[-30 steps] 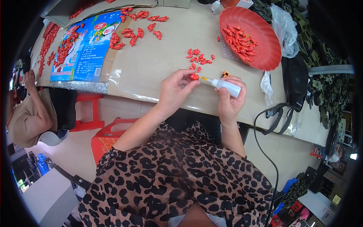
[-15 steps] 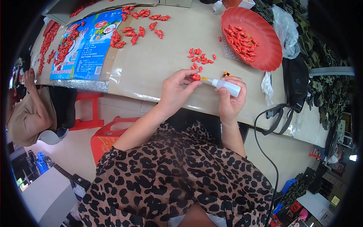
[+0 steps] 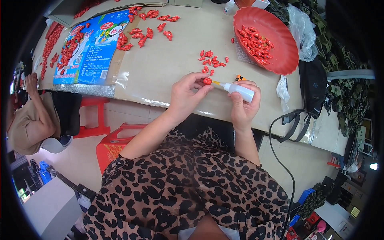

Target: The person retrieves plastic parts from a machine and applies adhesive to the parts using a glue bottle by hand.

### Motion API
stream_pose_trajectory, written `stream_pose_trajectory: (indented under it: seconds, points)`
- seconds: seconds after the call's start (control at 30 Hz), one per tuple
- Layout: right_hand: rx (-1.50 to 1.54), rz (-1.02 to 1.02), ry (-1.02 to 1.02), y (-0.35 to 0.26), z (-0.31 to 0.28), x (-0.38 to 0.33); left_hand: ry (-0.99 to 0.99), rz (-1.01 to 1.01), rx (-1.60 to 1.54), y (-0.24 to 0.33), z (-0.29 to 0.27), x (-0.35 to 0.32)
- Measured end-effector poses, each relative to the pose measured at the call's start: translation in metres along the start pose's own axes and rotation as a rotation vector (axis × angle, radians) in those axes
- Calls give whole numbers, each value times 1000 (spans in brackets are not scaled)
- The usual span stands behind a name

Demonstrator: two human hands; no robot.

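Between the thumb and fingers of my left hand [image 3: 187, 95] is a small glossy red figurine [image 3: 207, 81], held above the table near its front edge. My right hand [image 3: 246, 104] grips a white squeeze bottle [image 3: 241, 92] with a narrow yellowish tip. That tip points left and meets or nearly meets the figurine; I cannot tell whether they touch. Just beyond my hands lies a loose group of small red pieces [image 3: 209, 62]. An orange and black object [image 3: 240, 78] shows partly behind my right hand.
A red scalloped bowl [image 3: 284, 44] of red pieces stands at the far right. Red figurines lie about a blue printed cardboard sheet [image 3: 94, 60] at left. A black bag [image 3: 313, 88], a crumpled tissue [image 3: 282, 93] and a cable [image 3: 280, 160] are at right. Another person [image 3: 38, 124] sits at left.
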State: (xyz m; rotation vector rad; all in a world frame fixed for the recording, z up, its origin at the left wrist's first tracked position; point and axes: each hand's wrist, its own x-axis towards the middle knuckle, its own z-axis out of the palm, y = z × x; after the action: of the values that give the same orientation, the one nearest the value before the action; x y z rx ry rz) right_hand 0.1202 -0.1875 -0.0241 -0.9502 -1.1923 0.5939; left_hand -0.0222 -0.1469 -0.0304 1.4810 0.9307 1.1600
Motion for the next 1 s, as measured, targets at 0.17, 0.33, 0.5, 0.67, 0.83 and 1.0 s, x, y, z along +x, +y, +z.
stream_pose_trajectory:
  seconds: [0.17, 0.33, 0.5, 0.67, 0.83, 1.0]
  points:
    - [4, -8, 0, 2, 0, 0, -2, -6, -17, -1, 0, 0]
    - [-1, -3, 10, 0, 0, 1, 7, -32, -11, -1, 0, 0]
    - [-9, -1, 16, 0, 0, 0, 15, -30, -22, -1, 0, 0]
    - [-20, -5, 4, 0, -1, 0, 23, -21, -23, -2, 0, 0]
    - [-27, -4, -4, 0, -1, 0, 20, -25, -23, -2, 0, 0]
    - [-36, -11, -15, 0, 0, 0, 62, -26, -114, 1, 2, 1]
